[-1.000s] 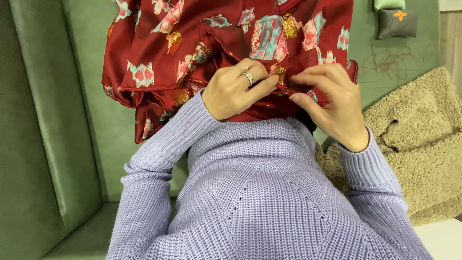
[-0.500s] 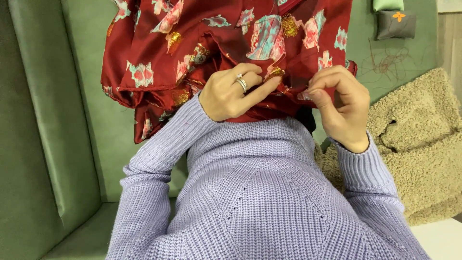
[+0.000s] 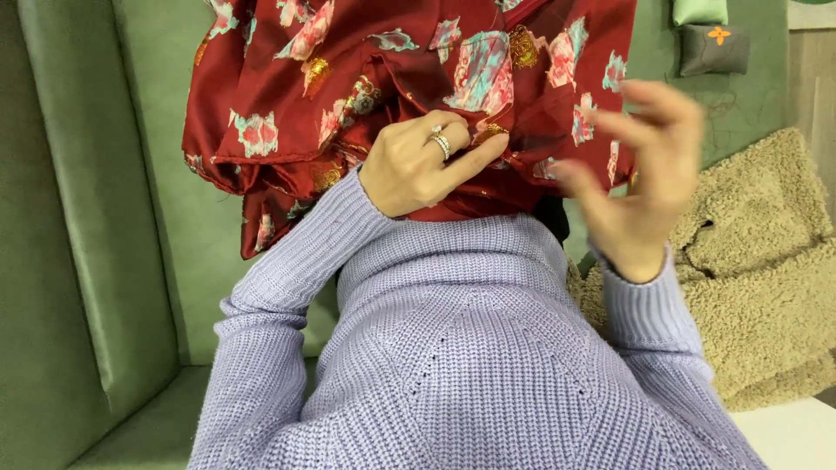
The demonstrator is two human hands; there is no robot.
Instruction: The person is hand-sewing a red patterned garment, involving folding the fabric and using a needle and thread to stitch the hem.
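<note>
Red floral scarf (image 3: pixel 348 96) hangs bunched right above and under the left hand (image 3: pixel 418 165) – fingers curled together, pressing a fold of the fabric, ring on one finger. Right hand (image 3: pixel 640 165) is off the cloth, just beside its edge, fingers spread loose and blurry. Below the fingers, a lilac knit sweater (image 3: pixel 470 365) – tan fuzzy blanket (image 3: pixel 766 278) past the right hand.

- One camera sits on my head, looking steeply down my lilac sweater (image 3: pixel 470 348).
- It's close, my chest and forearms filling the view.
</note>
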